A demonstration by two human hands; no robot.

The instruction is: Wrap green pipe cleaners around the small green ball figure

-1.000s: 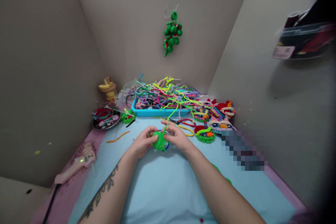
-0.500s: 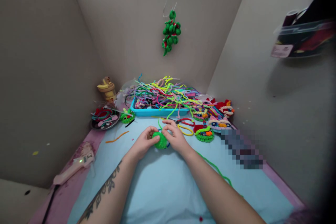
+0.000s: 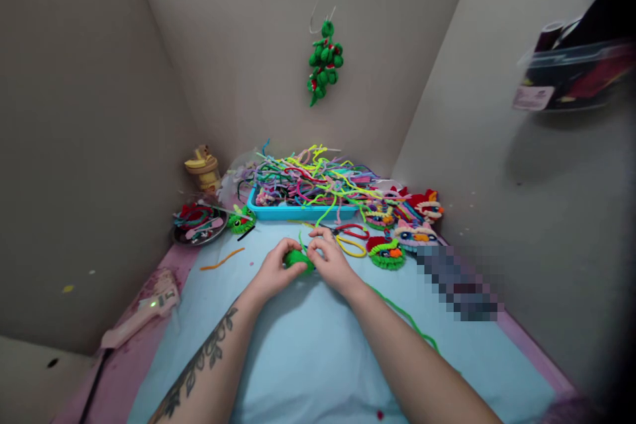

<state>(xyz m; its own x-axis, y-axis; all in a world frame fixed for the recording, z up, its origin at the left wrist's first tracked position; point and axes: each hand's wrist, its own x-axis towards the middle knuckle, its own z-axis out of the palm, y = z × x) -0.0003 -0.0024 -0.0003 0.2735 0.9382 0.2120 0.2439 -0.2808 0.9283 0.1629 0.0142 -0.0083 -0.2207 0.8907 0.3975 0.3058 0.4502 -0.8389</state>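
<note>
**Both hands on a green coil at mid-frame**

Where the two hands meet, just below the centre of the frame, sits a small green coil [image 3: 299, 258] of fuzzy wire, low over the blue mat [image 3: 308, 358]. The left hand [image 3: 272, 271] pinches its left side between thumb and curled fingers; the right hand [image 3: 330, 260] closes its fingertips on the right side, so both are narrow and holding the coil. A short green end sticks up from the coil between the hands, and a long green tail [image 3: 407, 321] runs down along the right forearm toward the lower right. Judging by that loose tail, the coil looks partly wound, with a good length of wire still free.

Right of the hands lie finished fuzzy faces [image 3: 386, 253], and red and yellow loops [image 3: 350, 240] lie just above the right hand. Behind them a blue tray [image 3: 303, 213] holds a heap of coloured wires. At left are a dish [image 3: 199, 225] of scraps, an orange wire [image 3: 222, 258], and a glue gun [image 3: 144, 311] at the lower left. A green ornament [image 3: 324, 63] hangs at upper centre.
</note>
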